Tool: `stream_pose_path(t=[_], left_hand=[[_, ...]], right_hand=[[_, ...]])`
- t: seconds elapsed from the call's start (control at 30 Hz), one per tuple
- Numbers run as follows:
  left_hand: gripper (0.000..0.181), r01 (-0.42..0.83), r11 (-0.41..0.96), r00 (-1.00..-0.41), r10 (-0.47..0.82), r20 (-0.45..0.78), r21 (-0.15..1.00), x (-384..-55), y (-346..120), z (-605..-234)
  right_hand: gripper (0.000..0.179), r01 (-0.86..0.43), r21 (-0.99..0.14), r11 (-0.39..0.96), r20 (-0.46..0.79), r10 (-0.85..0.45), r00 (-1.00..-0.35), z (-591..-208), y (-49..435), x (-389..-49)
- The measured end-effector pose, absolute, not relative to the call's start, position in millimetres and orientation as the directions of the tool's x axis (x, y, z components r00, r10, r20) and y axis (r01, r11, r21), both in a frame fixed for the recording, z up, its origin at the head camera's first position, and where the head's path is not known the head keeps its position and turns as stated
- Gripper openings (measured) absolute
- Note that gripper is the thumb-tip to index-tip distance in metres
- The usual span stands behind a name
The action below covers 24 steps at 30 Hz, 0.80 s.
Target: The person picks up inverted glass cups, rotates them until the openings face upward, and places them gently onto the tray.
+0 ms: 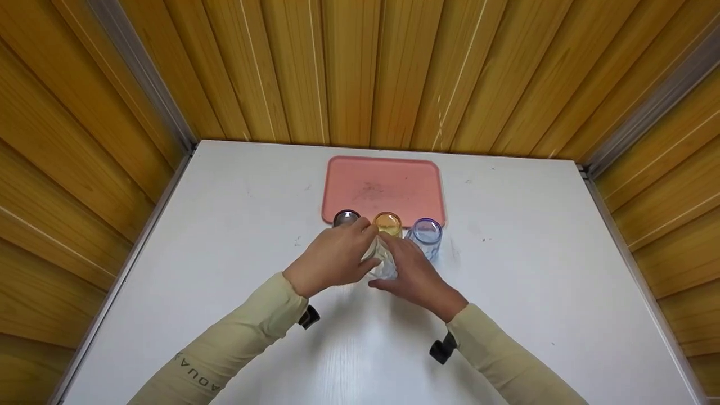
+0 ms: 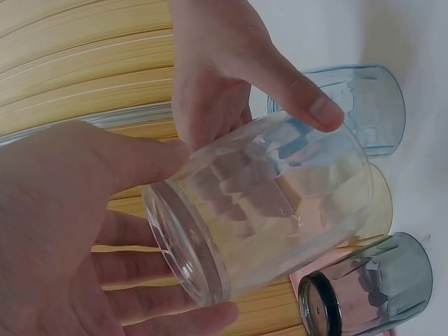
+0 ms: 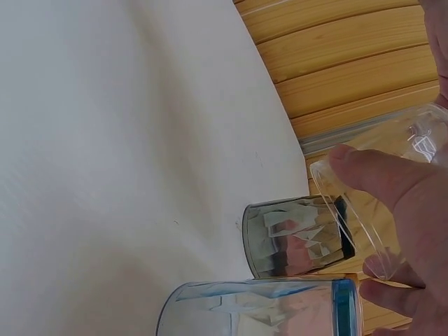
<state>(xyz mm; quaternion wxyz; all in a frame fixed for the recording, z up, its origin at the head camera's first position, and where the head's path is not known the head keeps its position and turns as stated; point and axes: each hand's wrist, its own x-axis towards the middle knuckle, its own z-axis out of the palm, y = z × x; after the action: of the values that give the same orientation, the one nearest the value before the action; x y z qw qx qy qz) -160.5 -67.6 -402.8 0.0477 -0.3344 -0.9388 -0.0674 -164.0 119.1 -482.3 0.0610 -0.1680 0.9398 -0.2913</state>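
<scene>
A clear faceted glass (image 2: 266,210) is held tilted between both hands, its thick base up and its rim toward the table. My left hand (image 1: 334,256) grips it near the base, thumb on one side and fingers spread on the other. The right hand (image 1: 419,275) holds it by the side near the rim, thumb and fingers around it. Just beyond stand three upside-down glasses: a smoky grey one (image 3: 301,238) by the left hand, an amber one (image 1: 388,222) in the middle and a blue one (image 1: 427,236) beside the right hand.
A pink tray (image 1: 382,180) lies behind the glasses, its near edge close to them. The white table (image 1: 253,197) has a few dark marks. Wood-patterned walls (image 1: 349,73) enclose its back and sides.
</scene>
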Motion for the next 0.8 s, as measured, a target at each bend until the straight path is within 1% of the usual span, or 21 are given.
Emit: stream_pose_path(t=[0.13,0.3,0.4,0.5,0.63,0.8], left_hand=[[0.051,0.626,0.774,-0.779,0.615,0.12,0.095,-161,-66,-401],[0.051,0.626,0.774,-0.779,0.617,0.107,0.098,-161,-64,-399],[0.055,0.624,0.776,-0.781,0.616,0.103,0.088,-161,-64,-400],[0.058,0.627,0.777,-0.778,0.619,0.106,0.062,-162,-63,-400],[0.06,0.645,0.764,-0.76,0.638,0.124,0.02,-163,-61,-401],[0.067,0.656,0.754,-0.752,0.649,0.119,0.031,-164,-60,-401]], right_hand=[[0.096,-0.276,-0.58,0.766,-0.009,-0.345,-0.939,-482,121,-164],[0.094,-0.297,-0.587,0.753,0.016,-0.357,-0.934,-483,124,-164],[0.096,-0.312,-0.58,0.752,0.032,-0.362,-0.932,-483,124,-164],[0.098,-0.344,-0.564,0.75,0.066,-0.375,-0.925,-482,125,-164],[0.099,-0.408,-0.538,0.738,0.142,-0.398,-0.906,-482,129,-163],[0.094,-0.445,-0.515,0.733,0.191,-0.408,-0.893,-481,131,-163]])
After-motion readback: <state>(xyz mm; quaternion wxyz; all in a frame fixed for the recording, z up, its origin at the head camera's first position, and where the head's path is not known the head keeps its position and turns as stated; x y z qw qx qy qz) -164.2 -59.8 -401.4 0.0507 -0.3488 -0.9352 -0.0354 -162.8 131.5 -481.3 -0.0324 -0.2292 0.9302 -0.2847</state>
